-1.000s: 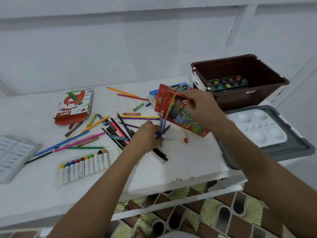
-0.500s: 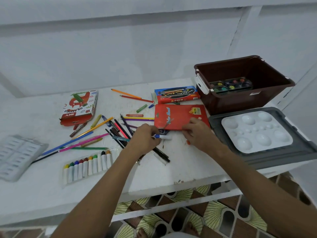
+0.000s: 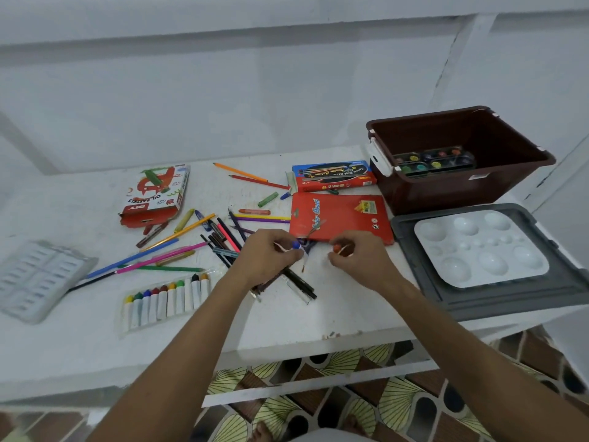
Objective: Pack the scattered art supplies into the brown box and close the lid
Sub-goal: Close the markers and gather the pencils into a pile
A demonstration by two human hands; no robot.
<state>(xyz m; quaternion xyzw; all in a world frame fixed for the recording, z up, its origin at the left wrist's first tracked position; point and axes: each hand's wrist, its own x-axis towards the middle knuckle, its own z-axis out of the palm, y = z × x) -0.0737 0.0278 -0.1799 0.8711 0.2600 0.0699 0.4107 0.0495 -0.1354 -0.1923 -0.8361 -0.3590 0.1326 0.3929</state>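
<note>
Left hand fingers pinched blue-capped pen | right hand fingers pinched orange crayon, gathering strays | red pencil box just beyond fingertips.

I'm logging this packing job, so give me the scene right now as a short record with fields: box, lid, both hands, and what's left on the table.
brown box: open, back right of the table
in the box: watercolour set
lid: off, flat in front of the box, white palette on it
left hand: grip on a blue-capped tube
right hand: grip on a small orange piece
unpacked: red pencil pack, oil pastel box, paint tubes, loose pencils
</note>
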